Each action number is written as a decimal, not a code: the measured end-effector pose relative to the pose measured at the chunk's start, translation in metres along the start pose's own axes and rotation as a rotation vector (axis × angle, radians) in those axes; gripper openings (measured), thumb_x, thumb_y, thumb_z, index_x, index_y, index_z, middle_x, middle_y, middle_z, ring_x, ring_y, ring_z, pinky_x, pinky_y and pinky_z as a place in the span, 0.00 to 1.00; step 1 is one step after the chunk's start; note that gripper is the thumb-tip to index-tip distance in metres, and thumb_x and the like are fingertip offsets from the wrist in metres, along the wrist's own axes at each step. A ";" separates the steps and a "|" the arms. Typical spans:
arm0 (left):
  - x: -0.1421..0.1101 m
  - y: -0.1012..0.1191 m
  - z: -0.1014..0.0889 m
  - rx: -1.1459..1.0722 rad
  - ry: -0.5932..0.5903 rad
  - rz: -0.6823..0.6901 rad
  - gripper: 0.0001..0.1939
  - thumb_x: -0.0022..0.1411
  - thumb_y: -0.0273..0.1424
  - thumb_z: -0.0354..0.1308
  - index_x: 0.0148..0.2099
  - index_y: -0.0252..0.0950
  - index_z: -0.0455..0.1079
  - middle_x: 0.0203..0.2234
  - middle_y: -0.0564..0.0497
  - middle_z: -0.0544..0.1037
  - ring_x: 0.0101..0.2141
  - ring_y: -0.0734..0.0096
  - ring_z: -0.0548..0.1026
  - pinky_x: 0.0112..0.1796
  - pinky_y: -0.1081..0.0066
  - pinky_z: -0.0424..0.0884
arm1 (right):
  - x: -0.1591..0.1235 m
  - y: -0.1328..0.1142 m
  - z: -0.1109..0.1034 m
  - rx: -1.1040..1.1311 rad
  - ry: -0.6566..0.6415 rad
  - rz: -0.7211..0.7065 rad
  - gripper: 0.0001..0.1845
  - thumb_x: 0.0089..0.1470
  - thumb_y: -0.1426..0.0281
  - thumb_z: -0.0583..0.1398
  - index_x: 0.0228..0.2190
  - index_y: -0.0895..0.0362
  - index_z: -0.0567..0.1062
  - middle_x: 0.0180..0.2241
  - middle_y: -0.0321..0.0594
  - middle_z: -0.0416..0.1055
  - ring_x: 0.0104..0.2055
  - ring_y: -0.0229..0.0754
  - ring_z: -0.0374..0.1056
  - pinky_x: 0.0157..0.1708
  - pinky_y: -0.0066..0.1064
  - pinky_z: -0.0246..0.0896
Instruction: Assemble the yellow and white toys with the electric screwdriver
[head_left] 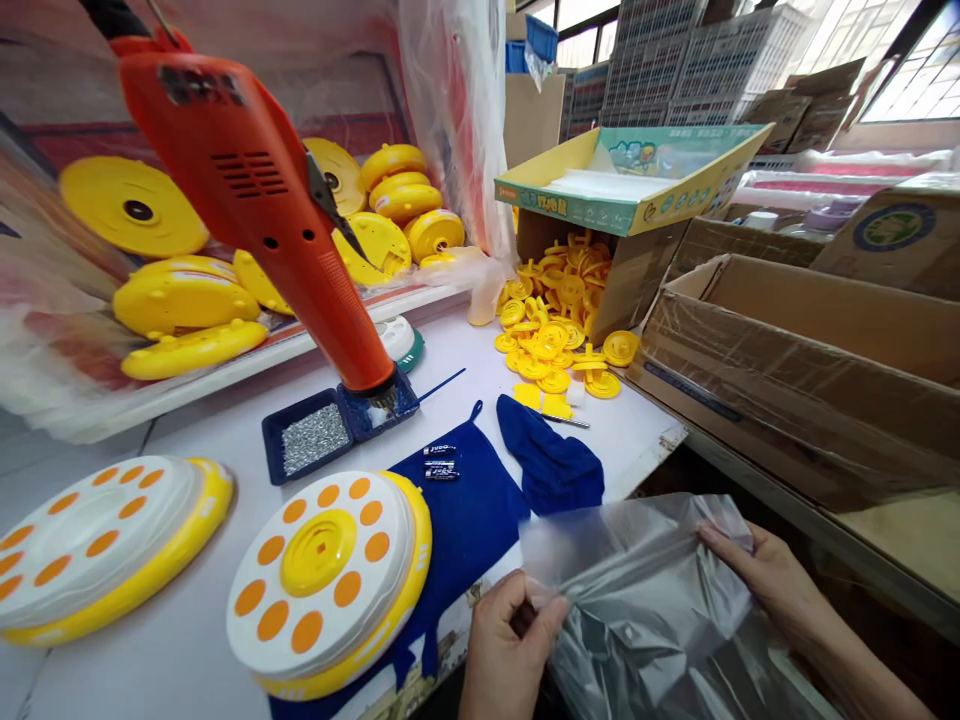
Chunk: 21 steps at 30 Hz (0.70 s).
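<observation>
Spreading plastic bag [637,610]: left hand [510,650], right hand [765,575]; box [637,285] holds yellow discs [551,335].

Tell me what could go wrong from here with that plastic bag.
The clear plastic bag, held by the left hand and right hand, could drag across the blue cloth and knock the loose batteries off it. Its edge might also catch the white-and-orange disc. The tray of silver granules sits under the tip of the orange power tool, so a bump could spill them.
</observation>
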<state>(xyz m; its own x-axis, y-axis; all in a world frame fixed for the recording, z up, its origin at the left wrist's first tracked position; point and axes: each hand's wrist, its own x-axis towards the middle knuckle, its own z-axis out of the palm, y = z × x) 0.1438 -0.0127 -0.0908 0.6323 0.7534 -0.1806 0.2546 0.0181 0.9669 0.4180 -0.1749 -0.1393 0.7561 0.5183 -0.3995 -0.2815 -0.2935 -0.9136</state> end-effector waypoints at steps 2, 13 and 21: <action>0.001 -0.004 0.004 -0.001 0.016 -0.019 0.15 0.54 0.38 0.59 0.22 0.37 0.60 0.19 0.58 0.60 0.23 0.75 0.59 0.26 0.75 0.56 | 0.000 0.000 0.001 -0.021 -0.014 0.001 0.19 0.37 0.58 0.72 0.30 0.56 0.82 0.29 0.42 0.82 0.29 0.48 0.76 0.28 0.32 0.71; 0.005 -0.012 0.020 0.175 0.047 0.062 0.25 0.54 0.37 0.62 0.19 0.39 0.48 0.16 0.59 0.57 0.21 0.77 0.57 0.24 0.75 0.56 | -0.004 -0.017 0.004 -0.373 0.052 -0.284 0.24 0.42 0.57 0.68 0.40 0.56 0.78 0.43 0.48 0.76 0.45 0.56 0.70 0.41 0.38 0.66; 0.015 -0.008 0.056 0.493 -0.025 0.405 0.18 0.52 0.26 0.63 0.20 0.37 0.55 0.15 0.58 0.64 0.19 0.76 0.62 0.23 0.72 0.49 | -0.087 -0.074 0.060 -0.711 -0.523 -0.478 0.06 0.56 0.64 0.61 0.33 0.53 0.69 0.30 0.35 0.70 0.32 0.41 0.66 0.32 0.28 0.60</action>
<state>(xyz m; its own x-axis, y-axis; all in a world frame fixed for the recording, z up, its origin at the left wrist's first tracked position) 0.1921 -0.0386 -0.1115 0.7642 0.6216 0.1721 0.2948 -0.5740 0.7639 0.3374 -0.1501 -0.0417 0.2946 0.9450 -0.1418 0.5316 -0.2854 -0.7975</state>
